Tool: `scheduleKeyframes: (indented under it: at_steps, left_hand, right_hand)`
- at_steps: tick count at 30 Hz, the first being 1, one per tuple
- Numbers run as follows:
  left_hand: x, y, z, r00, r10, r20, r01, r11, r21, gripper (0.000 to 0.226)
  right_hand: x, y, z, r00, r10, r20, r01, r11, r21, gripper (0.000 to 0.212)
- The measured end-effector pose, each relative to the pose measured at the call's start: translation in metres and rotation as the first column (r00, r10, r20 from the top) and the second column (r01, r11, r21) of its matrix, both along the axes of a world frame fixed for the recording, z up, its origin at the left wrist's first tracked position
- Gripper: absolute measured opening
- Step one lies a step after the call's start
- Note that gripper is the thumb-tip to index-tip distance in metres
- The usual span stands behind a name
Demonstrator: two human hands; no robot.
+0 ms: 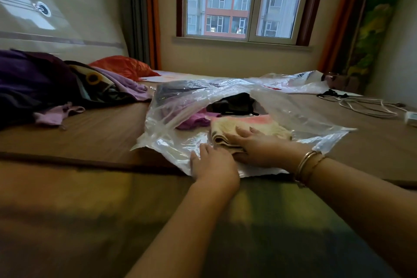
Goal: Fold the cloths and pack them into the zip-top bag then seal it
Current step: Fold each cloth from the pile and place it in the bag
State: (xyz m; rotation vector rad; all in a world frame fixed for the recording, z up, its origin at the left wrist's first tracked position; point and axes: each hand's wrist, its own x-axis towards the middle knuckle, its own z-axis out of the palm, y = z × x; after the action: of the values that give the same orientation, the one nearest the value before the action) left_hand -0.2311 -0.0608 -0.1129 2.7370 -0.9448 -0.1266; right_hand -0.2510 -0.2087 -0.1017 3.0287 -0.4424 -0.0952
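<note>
A large clear zip-top bag (300,117) lies on the brown bed surface with its mouth toward me. Inside it sit a black cloth (232,104) and a purple cloth (194,121). A folded cream cloth with a pink band (252,125) lies at the bag's mouth. My right hand (259,145), bangles on its wrist, rests flat on the cream cloth with straight fingers. My left hand (212,165) presses flat on the bag's lower plastic layer beside that cloth.
A heap of dark purple, patterned and lilac cloths (56,88) lies at the left, with an orange-red cloth (123,66) behind it. Another clear plastic bag (297,82) is at the back right. A white cable (370,107) and adapter lie at the right.
</note>
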Motion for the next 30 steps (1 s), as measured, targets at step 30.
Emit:
scheduleKeyframes:
  at_steps: [30]
  left_hand:
    - [-0.004,0.043,0.001,0.951,-0.207,0.229,0.223,0.974,-0.047,0.029]
  right_hand:
    - [-0.01,0.016,-0.01,0.983,-0.022,0.183,0.048,0.99,-0.135,0.081]
